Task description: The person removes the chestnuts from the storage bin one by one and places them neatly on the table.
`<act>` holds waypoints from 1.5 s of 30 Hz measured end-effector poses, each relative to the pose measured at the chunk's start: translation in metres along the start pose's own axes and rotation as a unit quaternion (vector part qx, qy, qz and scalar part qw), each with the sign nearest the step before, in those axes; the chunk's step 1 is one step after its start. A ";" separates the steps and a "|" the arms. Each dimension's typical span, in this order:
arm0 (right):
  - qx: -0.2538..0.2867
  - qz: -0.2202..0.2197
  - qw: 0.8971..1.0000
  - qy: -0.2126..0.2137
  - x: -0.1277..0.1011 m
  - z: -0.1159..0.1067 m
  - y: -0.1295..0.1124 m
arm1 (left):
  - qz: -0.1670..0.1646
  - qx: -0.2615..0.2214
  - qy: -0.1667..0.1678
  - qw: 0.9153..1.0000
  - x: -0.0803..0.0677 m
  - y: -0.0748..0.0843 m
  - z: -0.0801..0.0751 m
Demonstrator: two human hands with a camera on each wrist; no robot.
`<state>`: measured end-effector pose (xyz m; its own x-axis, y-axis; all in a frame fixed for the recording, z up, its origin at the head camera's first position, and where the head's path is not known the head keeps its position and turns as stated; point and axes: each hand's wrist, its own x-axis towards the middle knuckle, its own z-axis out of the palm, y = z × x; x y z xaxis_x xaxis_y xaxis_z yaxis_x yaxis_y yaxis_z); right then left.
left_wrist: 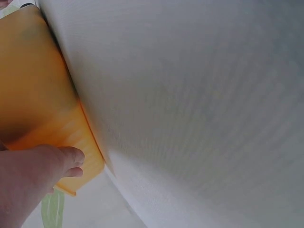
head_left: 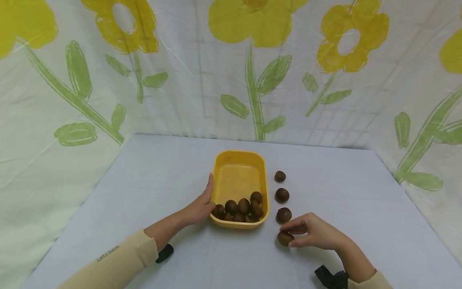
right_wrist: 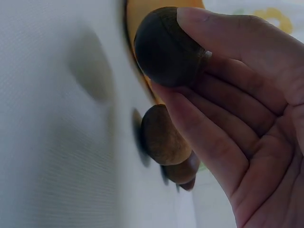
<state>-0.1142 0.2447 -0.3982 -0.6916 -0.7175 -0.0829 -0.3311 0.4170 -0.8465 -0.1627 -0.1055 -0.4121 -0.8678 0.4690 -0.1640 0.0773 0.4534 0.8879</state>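
Yellow tray (head_left: 236,180), nuts (head_left: 243,206) bunched at six o'clock inside; left hand (head_left: 198,210) grips its nine-o'clock side, likely steadying it. Right hand (head_left: 317,233) pinches nut (head_left: 285,239) beyond tray's four o'clock (small, round: suits fingertips); three others (head_left: 282,195) line counter (head_left: 343,192) toward twelve.

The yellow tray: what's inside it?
Several round brown objects sit bunched at the near end of the yellow tray; its far part looks bare. The bunch covers the bottom beneath, so that can't be seen.
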 end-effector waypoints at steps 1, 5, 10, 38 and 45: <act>0.004 -0.001 1.000 -0.004 0.000 0.001 0.001 | -0.003 0.001 0.000 1.000 0.000 0.000 0.000; 0.014 -0.004 1.000 -0.012 -0.003 0.002 0.004 | -0.010 0.003 0.001 1.000 0.000 0.001 0.000; 0.018 -0.009 1.000 -0.017 -0.005 0.003 0.007 | -0.012 0.008 0.002 1.000 0.001 0.002 0.000; 0.032 -0.002 0.999 -0.039 -0.005 0.007 0.015 | -0.013 0.001 0.000 1.000 0.000 0.002 0.000; 0.029 -0.009 0.999 -0.042 -0.004 0.006 0.011 | -0.010 0.003 -0.001 1.000 -0.001 0.002 -0.001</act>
<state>-0.1115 0.2491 -0.4104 -0.6292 -0.7696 -0.1086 -0.3034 0.3718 -0.8773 -0.1624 -0.1055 -0.4098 -0.8680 0.4617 -0.1826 0.0630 0.4673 0.8818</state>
